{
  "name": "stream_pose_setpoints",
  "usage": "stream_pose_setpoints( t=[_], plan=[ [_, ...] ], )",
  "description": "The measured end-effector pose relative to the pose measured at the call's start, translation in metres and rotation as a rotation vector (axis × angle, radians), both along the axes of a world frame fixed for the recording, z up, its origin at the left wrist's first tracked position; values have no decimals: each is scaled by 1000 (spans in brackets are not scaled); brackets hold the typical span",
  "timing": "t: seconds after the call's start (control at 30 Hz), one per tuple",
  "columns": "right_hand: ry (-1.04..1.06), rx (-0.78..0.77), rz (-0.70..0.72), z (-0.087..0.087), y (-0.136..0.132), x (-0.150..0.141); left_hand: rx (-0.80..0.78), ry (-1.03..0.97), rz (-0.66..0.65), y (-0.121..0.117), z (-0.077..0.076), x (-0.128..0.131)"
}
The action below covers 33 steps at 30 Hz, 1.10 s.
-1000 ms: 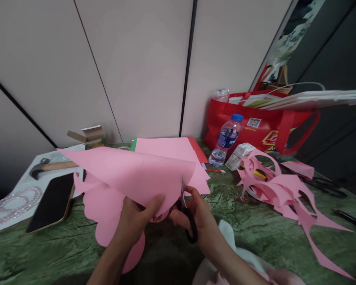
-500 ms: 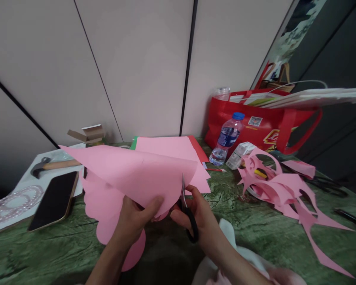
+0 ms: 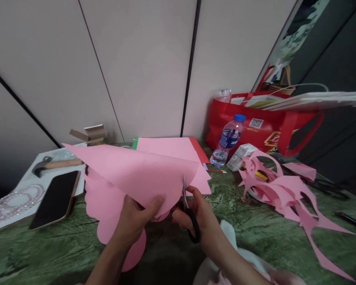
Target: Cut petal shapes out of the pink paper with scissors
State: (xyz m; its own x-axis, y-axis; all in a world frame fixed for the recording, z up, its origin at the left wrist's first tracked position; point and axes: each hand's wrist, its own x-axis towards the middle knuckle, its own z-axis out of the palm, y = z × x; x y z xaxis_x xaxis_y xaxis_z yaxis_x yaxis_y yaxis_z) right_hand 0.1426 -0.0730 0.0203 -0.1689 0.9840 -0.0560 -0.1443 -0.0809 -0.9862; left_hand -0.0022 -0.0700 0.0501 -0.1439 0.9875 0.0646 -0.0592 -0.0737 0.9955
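My left hand (image 3: 139, 217) grips a large sheet of pink paper (image 3: 130, 170) from below, its thumb lying on top. The sheet is curved and held up above the table. In my right hand (image 3: 200, 213) is a pair of scissors (image 3: 192, 221) with black handles, fingers through the loops. The blades point away from me and meet the sheet's right-hand edge, which is rounded beside my left thumb. Beneath the sheet lie several pink paper rounds (image 3: 106, 229), partly covered by it and by my left forearm.
On the left are a phone (image 3: 56, 200), a hammer (image 3: 57, 163) and a beaded strand (image 3: 17, 200). Behind the sheet lies a stack of coloured paper (image 3: 172, 146). At right stand a water bottle (image 3: 227, 142) and red bag (image 3: 246, 118), near pink paper scraps (image 3: 287, 194).
The view has shifted slightly. My right hand and the scissors have turned a little, while the blades stay at the paper's edge. My left hand keeps its hold.
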Motion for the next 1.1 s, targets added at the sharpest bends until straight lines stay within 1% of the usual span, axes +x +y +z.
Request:
stream_pose_setpoints(
  t=[0.13,0.3,0.4,0.53,0.63,0.73,0.83,1.1],
  plan=[
    [-33,-10,-9,3,0,0,3,-38,-3,1,-2,0],
    [-42,-12,-1,1,0,0,10,-102,-15,0,-3,-1],
    [-49,-1,-5,2,-1,0,-10,-91,-8,0,-2,-2],
    [-64,-34,-10,8,-1,-1,-28,-87,-24,1,-2,-3],
    [-72,-43,-8,10,-1,-1,-30,-89,-11,2,-3,-2],
    [-80,-32,-7,8,-1,0,-16,-103,-2,2,-2,-2],
    [-74,-11,-7,6,-1,0,-29,-115,-22,2,-1,-2],
    [-56,-16,12,6,0,-2,-47,-115,-11,1,0,-3]
  ],
)
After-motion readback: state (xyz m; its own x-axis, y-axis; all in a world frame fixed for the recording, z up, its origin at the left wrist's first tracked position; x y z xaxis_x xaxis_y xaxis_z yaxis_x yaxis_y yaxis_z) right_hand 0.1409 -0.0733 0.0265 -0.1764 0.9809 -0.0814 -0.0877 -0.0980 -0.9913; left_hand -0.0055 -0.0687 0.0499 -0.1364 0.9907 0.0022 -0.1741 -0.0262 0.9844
